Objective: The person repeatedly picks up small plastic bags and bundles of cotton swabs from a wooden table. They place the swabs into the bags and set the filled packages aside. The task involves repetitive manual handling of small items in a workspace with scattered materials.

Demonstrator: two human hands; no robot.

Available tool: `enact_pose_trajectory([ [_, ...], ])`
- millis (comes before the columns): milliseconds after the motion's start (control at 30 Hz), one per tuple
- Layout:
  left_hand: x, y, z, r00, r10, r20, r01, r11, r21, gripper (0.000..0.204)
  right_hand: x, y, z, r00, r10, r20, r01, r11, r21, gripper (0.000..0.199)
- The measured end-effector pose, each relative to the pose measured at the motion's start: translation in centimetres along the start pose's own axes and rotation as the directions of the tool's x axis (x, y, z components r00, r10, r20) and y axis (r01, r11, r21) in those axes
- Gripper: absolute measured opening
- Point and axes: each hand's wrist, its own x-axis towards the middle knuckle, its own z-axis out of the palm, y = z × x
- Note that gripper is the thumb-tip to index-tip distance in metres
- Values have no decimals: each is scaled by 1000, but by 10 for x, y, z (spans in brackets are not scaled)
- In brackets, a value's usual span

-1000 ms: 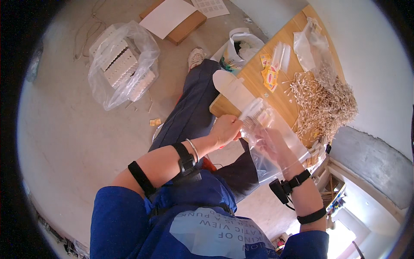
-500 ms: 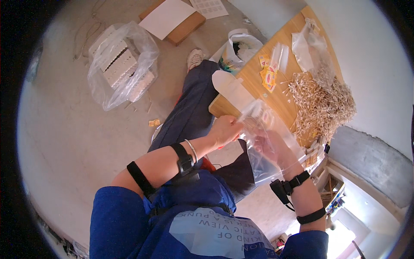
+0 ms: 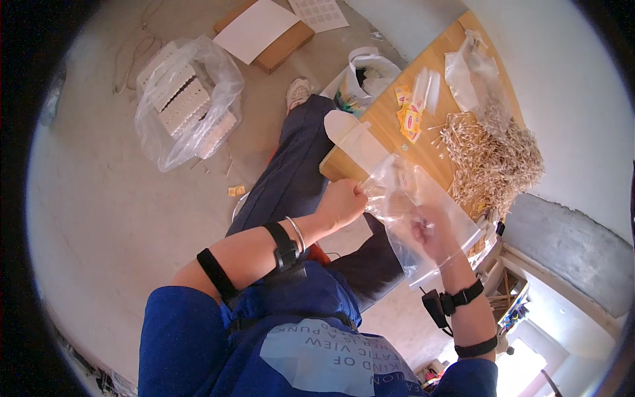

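Note:
My left hand [image 3: 342, 204] is closed, its fingers pinching the edge of a clear plastic bag [image 3: 413, 185] held over my lap beside the table corner. My right hand [image 3: 433, 231] shows through the clear film with its fingers curled together. Whether it is inside the bag or behind it, I cannot tell, and anything in its fingers is blurred by the plastic. A white card [image 3: 357, 140] lies at the table corner close to the bag. Beyond it are yellow packets [image 3: 410, 120] and a large heap of cotton swabs [image 3: 493, 159].
The wooden table [image 3: 423, 155] also carries a clear bag of swabs [image 3: 486, 92] and clear plastic sleeves [image 3: 426, 91]. On the floor stand a big clear bag of white boxes [image 3: 188, 99], a cardboard box [image 3: 281, 46] under white paper, and a white bag [image 3: 380, 63].
My right hand has moved right and slightly down, away from my left hand, and its fingers have curled in. The bag's lower right end has shifted rightward with it. My left hand keeps its pinch.

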Motion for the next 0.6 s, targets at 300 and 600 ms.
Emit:
enact_pose_trajectory([
  [300,0,-1,5,999,-30,-22,29,1000,-7,18,-100,-51,-5,991,-90,-103,13,810,-586,20],
  [600,0,-4,4,997,-57,43,62,992,-110,18,-109,-30,-136,855,-310,-416,295,950,-102,28],
])
